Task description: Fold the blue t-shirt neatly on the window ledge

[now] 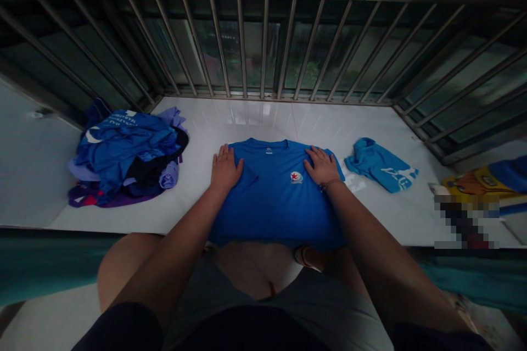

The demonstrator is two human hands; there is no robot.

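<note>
A blue T-shirt (272,202) lies spread on the white ledge in front of me, its neckline towards the window. A small round emblem with a red star shows on the right of its chest. My left hand (226,167) rests flat on the shirt's left shoulder, fingers stretched out. On the right shoulder, my right hand (323,167) lies flat too, fingers a little apart, with a thin bracelet at the wrist. The left sleeve is folded inward over the body. The shirt's lower edge reaches the ledge's front edge above my lap.
A heap of crumpled clothes (127,153), blue, purple and black, lies at the left. To the right is a folded lighter blue garment (382,164) with white print. A yellow and blue item (477,183) sits farther right, near a blurred patch. Metal bars (263,43) enclose the ledge (267,115).
</note>
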